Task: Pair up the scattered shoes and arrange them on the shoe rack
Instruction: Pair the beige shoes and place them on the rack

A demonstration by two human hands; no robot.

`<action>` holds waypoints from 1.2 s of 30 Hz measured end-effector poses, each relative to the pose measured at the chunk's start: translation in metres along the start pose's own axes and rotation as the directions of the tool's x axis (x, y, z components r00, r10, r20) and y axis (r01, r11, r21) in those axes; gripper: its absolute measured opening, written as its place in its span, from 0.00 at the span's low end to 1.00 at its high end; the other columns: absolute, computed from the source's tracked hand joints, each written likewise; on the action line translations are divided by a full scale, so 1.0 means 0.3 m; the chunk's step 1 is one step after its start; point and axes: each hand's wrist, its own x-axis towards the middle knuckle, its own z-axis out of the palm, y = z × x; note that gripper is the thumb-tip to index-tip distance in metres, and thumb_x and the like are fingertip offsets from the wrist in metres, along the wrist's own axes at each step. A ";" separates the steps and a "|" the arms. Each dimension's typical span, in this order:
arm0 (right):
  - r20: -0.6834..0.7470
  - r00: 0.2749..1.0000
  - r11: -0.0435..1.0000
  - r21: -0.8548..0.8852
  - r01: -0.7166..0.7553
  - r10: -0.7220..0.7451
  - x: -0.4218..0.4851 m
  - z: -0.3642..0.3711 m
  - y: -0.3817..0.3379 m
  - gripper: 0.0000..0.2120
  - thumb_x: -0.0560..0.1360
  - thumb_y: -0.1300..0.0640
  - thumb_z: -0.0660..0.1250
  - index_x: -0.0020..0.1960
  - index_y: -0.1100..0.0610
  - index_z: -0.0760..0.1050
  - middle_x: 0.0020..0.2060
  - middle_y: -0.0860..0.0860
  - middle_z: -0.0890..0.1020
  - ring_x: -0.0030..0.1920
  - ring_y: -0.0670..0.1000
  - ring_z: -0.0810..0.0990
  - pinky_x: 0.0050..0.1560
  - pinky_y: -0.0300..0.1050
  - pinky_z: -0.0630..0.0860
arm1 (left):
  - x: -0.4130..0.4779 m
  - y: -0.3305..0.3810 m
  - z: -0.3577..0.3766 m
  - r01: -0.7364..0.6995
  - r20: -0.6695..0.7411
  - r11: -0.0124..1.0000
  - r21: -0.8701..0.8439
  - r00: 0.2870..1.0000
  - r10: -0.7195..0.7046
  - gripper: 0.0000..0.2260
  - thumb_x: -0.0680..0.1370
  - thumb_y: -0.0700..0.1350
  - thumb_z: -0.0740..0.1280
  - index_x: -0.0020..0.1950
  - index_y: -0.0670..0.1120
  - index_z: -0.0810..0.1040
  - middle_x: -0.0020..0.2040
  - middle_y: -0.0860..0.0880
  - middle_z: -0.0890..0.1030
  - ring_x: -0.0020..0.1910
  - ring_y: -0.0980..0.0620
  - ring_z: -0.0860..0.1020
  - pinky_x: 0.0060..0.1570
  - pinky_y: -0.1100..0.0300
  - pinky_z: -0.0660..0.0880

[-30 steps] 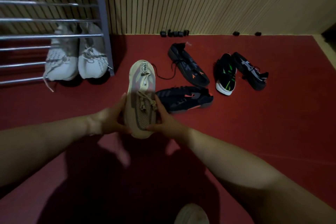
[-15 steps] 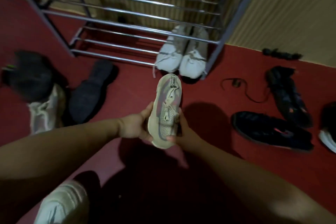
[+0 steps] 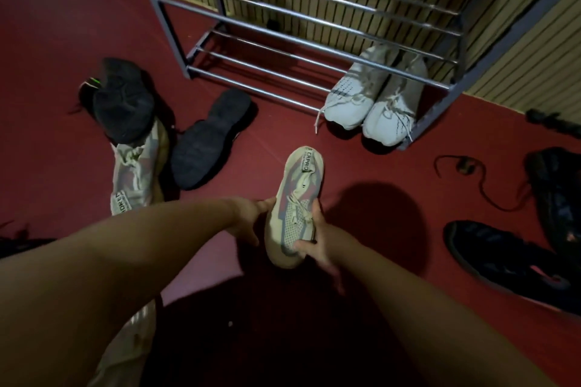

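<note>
Both hands, left hand and right hand, still clamped on beige shoe above the floor, view now swung left to its mate near shoe rack, ready for pairing.

Shoe rack: at the back, against the wall. Pair of shoes: side by side on the rack's lowest tier, at its right end. Held shoe: centre, in front of the rack, between left hand and right hand. Overturned shoe: left of the rack's front corner, sole up. Matching shoe: further left, partly under a dark shoe. Two dark shoes: far right, perhaps touching. Loose cord: between rack and those.
</note>
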 end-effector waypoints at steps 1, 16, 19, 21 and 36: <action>0.011 1.000 0.993 -0.119 -0.026 0.028 0.002 -0.021 -0.014 0.48 0.76 0.44 0.64 0.75 0.55 0.28 0.70 0.57 0.70 0.65 0.57 0.73 0.64 0.47 0.69 | -0.010 -0.009 -0.026 0.017 -0.027 0.998 0.058 1.000 -0.015 0.45 0.72 0.53 0.71 0.77 0.53 0.42 0.77 0.47 0.57 0.72 0.46 0.63 0.69 0.54 0.65; -0.012 0.998 0.920 -0.387 0.059 -0.069 0.145 0.040 -0.317 0.42 0.76 0.39 0.59 0.75 0.45 0.31 0.70 0.59 0.68 0.72 0.57 0.63 0.72 0.58 0.57 | -0.197 -0.400 0.102 0.468 -0.172 0.405 -0.786 0.463 -0.869 0.52 0.65 0.61 0.74 0.76 0.57 0.41 0.73 0.39 0.55 0.70 0.36 0.59 0.70 0.43 0.59; 0.055 0.996 0.958 -0.278 0.077 -0.064 0.175 0.065 -0.363 0.42 0.77 0.40 0.60 0.74 0.42 0.30 0.71 0.60 0.66 0.71 0.56 0.66 0.71 0.50 0.61 | -0.198 -0.422 0.135 0.424 -0.133 0.402 -0.811 0.536 -0.834 0.51 0.67 0.60 0.73 0.76 0.59 0.39 0.70 0.40 0.56 0.66 0.36 0.64 0.67 0.44 0.64; 0.059 0.993 0.969 -0.220 0.110 -0.099 0.172 0.082 -0.377 0.42 0.77 0.42 0.62 0.75 0.41 0.32 0.72 0.61 0.64 0.63 0.55 0.73 0.68 0.50 0.66 | -0.205 -0.428 0.141 0.370 -0.174 0.413 -0.832 0.532 -0.829 0.46 0.69 0.60 0.69 0.76 0.59 0.41 0.68 0.40 0.60 0.65 0.35 0.66 0.65 0.44 0.65; -0.248 0.937 0.968 -0.105 0.228 -0.248 0.152 -0.058 -0.292 0.41 0.76 0.43 0.63 0.75 0.40 0.36 0.65 0.61 0.70 0.63 0.58 0.73 0.66 0.51 0.68 | -0.273 -0.214 0.150 -0.339 -0.117 -0.106 -0.935 0.575 -0.810 0.51 0.56 0.52 0.76 0.74 0.59 0.54 0.67 0.46 0.69 0.62 0.42 0.74 0.58 0.44 0.75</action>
